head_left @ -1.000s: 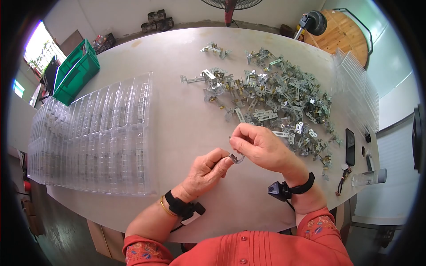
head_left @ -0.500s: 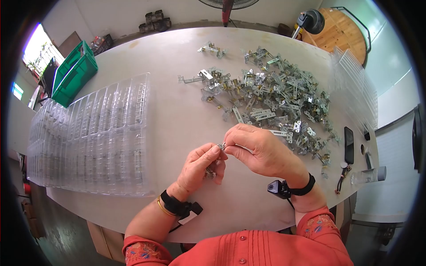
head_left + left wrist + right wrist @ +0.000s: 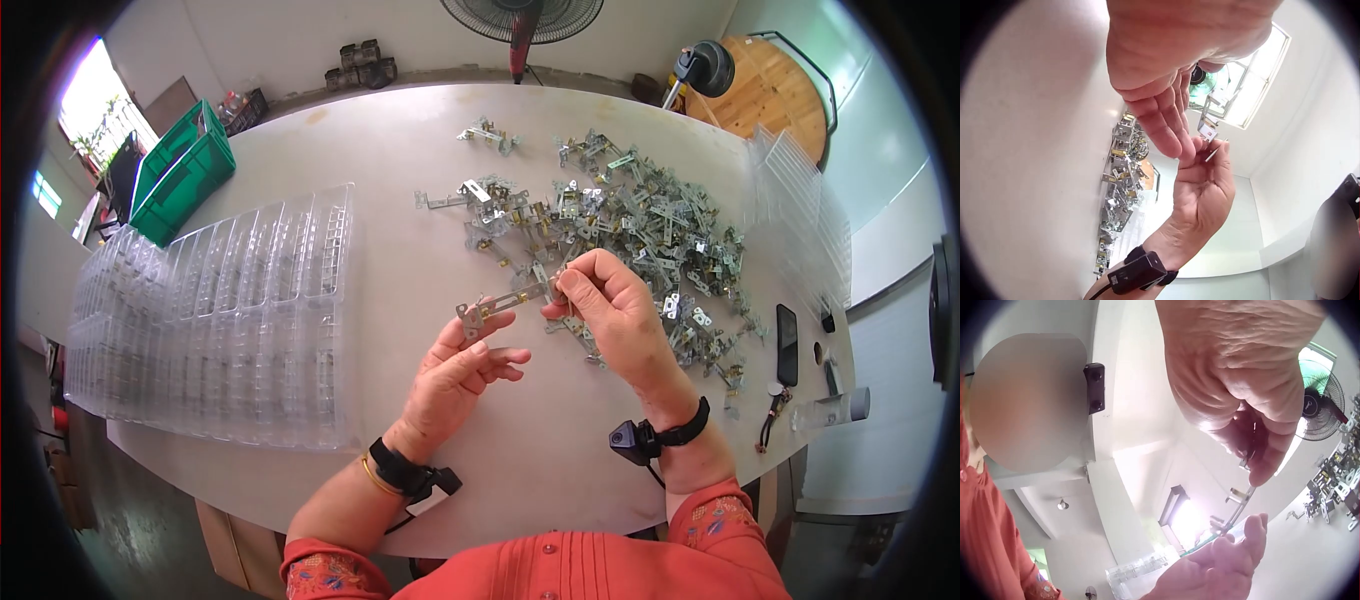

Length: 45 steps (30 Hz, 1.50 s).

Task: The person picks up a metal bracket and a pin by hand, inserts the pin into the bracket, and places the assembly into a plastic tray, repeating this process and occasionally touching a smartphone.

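Pinches metal strip point(image 3: 503, 301) by its right end btwn thumb & fingertips of right hand point(image 3: 615, 315). Holds it slanted in the air above the table point(image 3: 400, 250), just on the near side of the pile of metal parts point(image 3: 640, 215). Touches strip's lower left end w/ thumb of left hand point(image 3: 458, 375); leaves other left fingers straight & slightly spread, gripping nothing. Shows same pinch in right wrist view, strip hanging down toward left fingertips. Has clear trays point(image 3: 220, 320) laid side by side at left of table, green crate point(image 3: 180, 170) beyond them, phone point(image 3: 788, 330) nr right edge, fan point(image 3: 522, 18) past far edge.
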{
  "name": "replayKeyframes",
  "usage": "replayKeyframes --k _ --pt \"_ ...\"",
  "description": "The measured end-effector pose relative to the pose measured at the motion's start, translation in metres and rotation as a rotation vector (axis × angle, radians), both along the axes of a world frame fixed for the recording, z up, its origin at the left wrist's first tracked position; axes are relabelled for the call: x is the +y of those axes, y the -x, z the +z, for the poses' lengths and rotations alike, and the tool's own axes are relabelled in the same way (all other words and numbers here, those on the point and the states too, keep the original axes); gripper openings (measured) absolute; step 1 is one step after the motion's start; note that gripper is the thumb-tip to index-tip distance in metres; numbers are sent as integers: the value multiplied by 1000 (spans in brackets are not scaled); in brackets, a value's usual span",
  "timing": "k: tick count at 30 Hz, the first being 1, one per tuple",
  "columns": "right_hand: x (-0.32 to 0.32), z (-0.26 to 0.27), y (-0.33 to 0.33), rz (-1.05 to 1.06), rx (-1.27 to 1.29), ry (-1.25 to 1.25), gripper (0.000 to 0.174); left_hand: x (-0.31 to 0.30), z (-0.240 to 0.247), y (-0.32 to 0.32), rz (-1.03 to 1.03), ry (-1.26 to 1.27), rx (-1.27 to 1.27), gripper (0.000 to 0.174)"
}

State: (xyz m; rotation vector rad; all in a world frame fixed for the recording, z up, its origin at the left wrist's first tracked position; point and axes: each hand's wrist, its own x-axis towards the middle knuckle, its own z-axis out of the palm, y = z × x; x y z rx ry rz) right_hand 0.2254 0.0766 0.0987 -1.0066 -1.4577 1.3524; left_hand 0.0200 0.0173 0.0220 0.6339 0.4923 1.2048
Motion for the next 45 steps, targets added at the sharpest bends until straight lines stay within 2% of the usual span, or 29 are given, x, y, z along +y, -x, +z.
replayKeyframes --k 5,11,14,16,19,20,22,23,25,28,37,45 --pt "2 -6 3 7 31 112 17 1 -4 -4 69 -38 12 47" --pt "2 -6 1 125 -74 195 16 5 -11 -2 159 -45 57 43" --pt "1 -10 1 190 -109 219 16 7 -11 0 180 -36 28 38" --pt "-1 -11 0 322 -235 233 17 8 -12 1 175 -46 -11 34" --pt "-8 -5 1 407 -313 233 18 8 -13 1 161 -20 -7 32" --pt "-9 -2 1 407 -313 234 18 7 -14 2 161 -19 -6 32" --pt "-10 2 0 393 -520 136 17 6 -14 4 108 18 29 31" --pt "-11 7 1 392 -520 137 17 6 -13 3 108 20 29 31" --pt "-15 15 4 221 -505 126 14 5 -11 2 73 10 71 30" --pt "-16 11 5 184 -450 7 13 4 -9 2 51 8 121 29" --pt "-24 11 13 129 -501 -210 11 -1 -4 -1 62 51 273 26" --pt "-25 13 14 136 -535 -285 9 -2 -6 -1 86 42 277 22"
